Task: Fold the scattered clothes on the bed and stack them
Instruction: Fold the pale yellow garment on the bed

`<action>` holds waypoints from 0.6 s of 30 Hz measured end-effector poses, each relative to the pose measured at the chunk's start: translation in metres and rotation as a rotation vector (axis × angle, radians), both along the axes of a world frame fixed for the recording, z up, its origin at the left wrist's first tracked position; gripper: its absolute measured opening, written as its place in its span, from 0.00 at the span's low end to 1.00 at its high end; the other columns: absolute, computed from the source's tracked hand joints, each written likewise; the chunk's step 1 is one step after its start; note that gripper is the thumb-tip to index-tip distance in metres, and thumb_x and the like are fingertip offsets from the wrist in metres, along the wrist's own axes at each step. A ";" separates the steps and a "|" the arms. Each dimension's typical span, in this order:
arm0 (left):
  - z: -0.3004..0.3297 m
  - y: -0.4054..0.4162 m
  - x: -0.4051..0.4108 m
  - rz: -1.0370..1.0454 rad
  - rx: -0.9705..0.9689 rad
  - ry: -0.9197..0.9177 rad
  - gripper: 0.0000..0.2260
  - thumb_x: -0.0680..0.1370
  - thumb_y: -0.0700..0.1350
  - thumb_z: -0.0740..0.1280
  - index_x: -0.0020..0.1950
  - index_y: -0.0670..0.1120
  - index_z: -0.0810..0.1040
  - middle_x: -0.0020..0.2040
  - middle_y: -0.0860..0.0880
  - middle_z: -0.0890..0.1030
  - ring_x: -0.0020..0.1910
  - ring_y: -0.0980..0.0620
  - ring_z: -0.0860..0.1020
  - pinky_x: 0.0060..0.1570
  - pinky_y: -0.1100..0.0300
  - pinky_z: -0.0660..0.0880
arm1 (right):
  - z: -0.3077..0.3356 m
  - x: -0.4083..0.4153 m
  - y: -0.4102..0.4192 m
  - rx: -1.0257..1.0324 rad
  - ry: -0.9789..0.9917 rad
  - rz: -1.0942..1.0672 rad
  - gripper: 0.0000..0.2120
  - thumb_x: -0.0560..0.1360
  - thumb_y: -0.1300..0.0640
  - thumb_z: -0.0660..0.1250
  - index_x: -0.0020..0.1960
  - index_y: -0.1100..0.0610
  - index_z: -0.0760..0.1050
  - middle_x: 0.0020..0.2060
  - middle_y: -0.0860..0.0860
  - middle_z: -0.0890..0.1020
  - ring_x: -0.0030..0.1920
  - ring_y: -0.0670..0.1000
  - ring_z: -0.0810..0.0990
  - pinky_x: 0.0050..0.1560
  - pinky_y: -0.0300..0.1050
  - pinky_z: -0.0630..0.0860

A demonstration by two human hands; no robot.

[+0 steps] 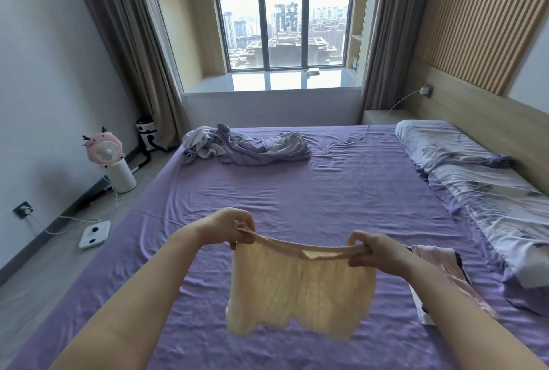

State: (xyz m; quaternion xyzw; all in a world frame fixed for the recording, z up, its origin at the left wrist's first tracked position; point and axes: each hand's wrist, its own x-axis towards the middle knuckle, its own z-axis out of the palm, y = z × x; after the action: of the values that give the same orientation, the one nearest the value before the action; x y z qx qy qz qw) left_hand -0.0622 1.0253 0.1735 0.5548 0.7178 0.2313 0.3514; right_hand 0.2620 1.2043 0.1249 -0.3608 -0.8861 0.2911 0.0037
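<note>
Broadly, by size:
Bed point(312, 191): purple sheet, creased, filling most of the view ahead of me and running to the window point(283, 13).
Pillows point(475, 173): floral, pale, lying in a row along the bed's right edge beside the wooden headboard point(463, 102).
Heap point(246, 146): crumpled lilac and grey cloth at the far side of the bed, left of centre, well apart from my hands.
Shorts point(300, 289): cream, sheer, light showing through; held up in the air above the near part of the sheet, waistband stretched level between my hands, legs hanging free and not touching the bed.
Pink garment point(445, 277): lying flat on the sheet just right of the shorts, partly hidden behind my right forearm, dark trim at its edge.
Fan point(104, 149): pink, on a white stand, on the floor left of the bed.
Scale point(95, 234): white, flat on the floor near the bed's left edge.
Left hand point(228, 225): fingers curled, pinching the waistband's left end.
Right hand point(374, 249): fingers curled round the waistband's right end
</note>
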 end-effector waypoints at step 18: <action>-0.010 0.004 0.026 0.258 -0.118 0.097 0.08 0.75 0.38 0.57 0.39 0.44 0.73 0.34 0.47 0.77 0.25 0.53 0.78 0.21 0.64 0.69 | 0.002 -0.008 -0.012 0.028 0.035 -0.179 0.13 0.74 0.51 0.68 0.33 0.50 0.68 0.29 0.45 0.72 0.34 0.47 0.71 0.33 0.39 0.64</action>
State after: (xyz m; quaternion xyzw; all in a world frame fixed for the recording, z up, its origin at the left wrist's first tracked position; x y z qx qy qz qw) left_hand -0.0360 1.0290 0.1633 0.4469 0.8116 0.2050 0.3157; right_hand 0.2544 1.1923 0.1264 -0.4333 -0.8541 0.2834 0.0504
